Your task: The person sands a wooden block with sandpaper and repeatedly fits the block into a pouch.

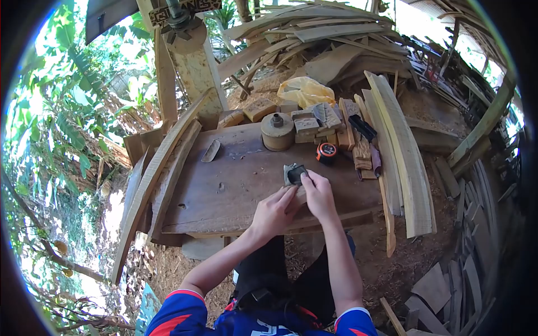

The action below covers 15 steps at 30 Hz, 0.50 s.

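Over the front part of the wooden table [241, 190], my two hands meet. My left hand [273, 211] is closed around a small pale wooden piece [300, 196]. Fingers of my right hand [318, 196] are closed on a small dark flat piece [296, 175] with a greyish, crumpled-looking edge; what it is I cannot make out. The wooden piece lies just below the dark piece, partly hidden by my fingers.
Behind my hands stand a round spindle [277, 133], an orange and black tape measure [326, 152], wood blocks [306, 124] and a yellow plastic bag [307, 91]. Long curved boards lean at left [151, 185] and right [400, 157]. A wood offcut [211, 151] lies left.
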Each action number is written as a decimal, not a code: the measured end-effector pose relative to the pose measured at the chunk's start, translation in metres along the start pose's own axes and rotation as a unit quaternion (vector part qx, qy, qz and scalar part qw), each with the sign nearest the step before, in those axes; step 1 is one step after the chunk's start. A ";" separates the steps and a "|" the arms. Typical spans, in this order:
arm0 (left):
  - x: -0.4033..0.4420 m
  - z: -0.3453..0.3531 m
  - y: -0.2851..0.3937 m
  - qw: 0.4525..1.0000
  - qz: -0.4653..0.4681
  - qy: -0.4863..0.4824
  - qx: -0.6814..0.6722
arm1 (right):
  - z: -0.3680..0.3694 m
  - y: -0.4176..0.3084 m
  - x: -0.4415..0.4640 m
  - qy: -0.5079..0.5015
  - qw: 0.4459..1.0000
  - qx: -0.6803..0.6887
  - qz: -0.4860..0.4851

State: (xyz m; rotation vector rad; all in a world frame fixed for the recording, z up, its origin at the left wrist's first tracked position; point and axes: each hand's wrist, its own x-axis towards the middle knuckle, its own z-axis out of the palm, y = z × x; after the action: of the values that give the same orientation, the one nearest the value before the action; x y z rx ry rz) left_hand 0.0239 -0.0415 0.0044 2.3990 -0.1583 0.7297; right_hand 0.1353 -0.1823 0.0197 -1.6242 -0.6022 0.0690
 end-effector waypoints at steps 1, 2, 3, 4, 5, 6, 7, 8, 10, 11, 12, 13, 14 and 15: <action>0.001 -0.003 0.002 0.999 -0.031 0.006 -0.010 | -0.002 0.005 0.001 -0.026 0.998 0.049 -0.007; 0.004 -0.005 0.004 0.998 -0.060 0.013 -0.022 | 0.002 0.010 -0.005 0.007 1.000 0.026 0.002; 0.009 -0.005 0.005 0.995 -0.087 0.023 -0.035 | 0.008 0.006 -0.012 0.042 0.999 0.000 0.007; 0.015 -0.005 0.005 0.993 -0.104 0.032 -0.042 | 0.013 -0.005 -0.015 0.074 0.997 -0.028 0.010; 0.017 -0.006 0.005 0.990 -0.125 0.041 -0.048 | 0.019 -0.016 -0.023 0.097 0.995 -0.034 -0.003; 0.015 -0.008 0.006 0.986 -0.150 0.045 -0.054 | 0.023 -0.024 -0.029 0.107 0.993 -0.038 -0.018; 0.013 -0.010 0.007 0.988 -0.137 0.054 -0.053 | 0.025 -0.028 -0.032 0.118 0.992 -0.043 -0.032; 0.013 -0.012 0.008 0.989 -0.122 0.062 -0.051 | 0.024 -0.027 -0.032 0.111 0.993 -0.031 -0.026; 0.014 -0.013 0.015 0.993 -0.091 0.058 -0.040 | 0.016 -0.023 -0.030 0.102 0.995 -0.010 -0.011; 0.011 -0.012 0.022 0.995 -0.079 0.045 -0.029 | 0.010 -0.021 -0.024 0.083 0.996 0.039 0.009; 0.005 -0.013 0.029 0.997 -0.071 0.032 -0.020 | 0.004 -0.020 -0.017 0.061 0.994 0.087 0.032; 0.002 -0.015 0.033 0.995 -0.090 0.021 -0.025 | -0.001 -0.019 -0.016 0.036 0.989 0.133 0.056; 0.009 -0.018 0.032 0.994 -0.103 0.014 -0.028 | 0.005 -0.020 -0.020 0.058 0.995 0.075 0.015; 0.016 -0.021 0.030 0.993 -0.113 0.007 -0.030 | 0.008 -0.026 -0.023 0.068 0.995 0.069 0.004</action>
State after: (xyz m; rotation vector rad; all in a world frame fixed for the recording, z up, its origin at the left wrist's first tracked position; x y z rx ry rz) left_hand 0.0188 -0.0520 0.0427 2.3069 0.0947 0.6271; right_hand 0.1035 -0.1842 0.0363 -1.4843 -0.4765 0.0064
